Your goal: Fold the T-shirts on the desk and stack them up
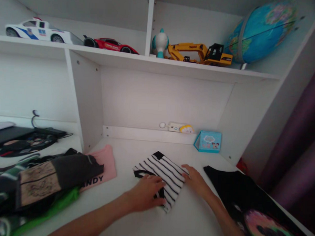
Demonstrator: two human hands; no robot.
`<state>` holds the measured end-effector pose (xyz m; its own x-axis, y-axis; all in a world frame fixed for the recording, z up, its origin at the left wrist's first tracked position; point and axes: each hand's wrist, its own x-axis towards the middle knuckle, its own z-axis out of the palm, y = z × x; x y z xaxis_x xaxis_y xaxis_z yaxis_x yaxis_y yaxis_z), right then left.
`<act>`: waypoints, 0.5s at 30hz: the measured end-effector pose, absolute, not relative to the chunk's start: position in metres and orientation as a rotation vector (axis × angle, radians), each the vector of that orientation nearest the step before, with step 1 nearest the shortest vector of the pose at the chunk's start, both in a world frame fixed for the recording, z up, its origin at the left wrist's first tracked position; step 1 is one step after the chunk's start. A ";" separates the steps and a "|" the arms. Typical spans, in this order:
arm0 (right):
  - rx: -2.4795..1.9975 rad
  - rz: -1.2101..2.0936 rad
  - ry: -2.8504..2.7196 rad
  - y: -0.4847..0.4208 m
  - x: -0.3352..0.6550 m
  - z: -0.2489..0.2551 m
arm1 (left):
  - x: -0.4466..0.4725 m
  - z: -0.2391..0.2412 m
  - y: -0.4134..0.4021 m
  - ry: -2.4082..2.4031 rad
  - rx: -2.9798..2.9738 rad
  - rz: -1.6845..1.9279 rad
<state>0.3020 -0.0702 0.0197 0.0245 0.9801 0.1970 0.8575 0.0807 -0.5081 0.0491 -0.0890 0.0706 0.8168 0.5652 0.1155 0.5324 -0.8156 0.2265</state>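
Head view: a clothes pile (78, 168) lies left and a black garment (234, 189) right of the striped cloth (168, 173) on the desk (133, 224). The left hand (144, 194) rests spread over its near-left side (hiding part); the right hand (196, 181) touches its right edge, whether pinching I cannot tell. Pink fabric (108, 164) shows "ANDY".

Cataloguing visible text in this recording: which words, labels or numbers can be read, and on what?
"ANDY": pink shirt, possibly partly covered.
"TRUCK": yellow toy excavator, slightly blurred.
Too small or blurred: markings on red toy sports car, white toy pickup, blue desk calendar.
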 end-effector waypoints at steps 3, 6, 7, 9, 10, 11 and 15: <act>-1.947 0.346 -1.738 -0.046 0.306 0.007 | 0.073 0.056 -0.108 0.907 2.880 0.170; -1.980 0.396 -1.685 -0.043 0.306 0.011 | 0.075 0.049 -0.107 0.950 2.919 0.139; -1.984 0.410 -1.668 -0.048 0.305 0.014 | 0.070 0.050 -0.102 0.956 2.922 0.129; -1.969 0.431 -1.655 -0.067 0.297 0.020 | 0.055 0.051 -0.089 0.981 2.922 0.098; -1.929 0.463 -1.669 -0.081 0.290 0.022 | 0.046 0.052 -0.080 1.012 2.926 0.084; -1.865 0.526 -1.695 -0.098 0.280 0.025 | 0.035 0.053 -0.071 1.057 2.933 0.075; -1.474 1.139 -1.979 -0.168 0.235 0.039 | -0.001 0.047 -0.034 1.327 2.910 0.061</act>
<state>0.2355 -0.1680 0.0391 -0.3491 0.9272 -0.1354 0.5827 0.1016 -0.8063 -0.0009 -0.0340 0.0471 0.6556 0.7528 0.0587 0.7550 -0.6547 -0.0365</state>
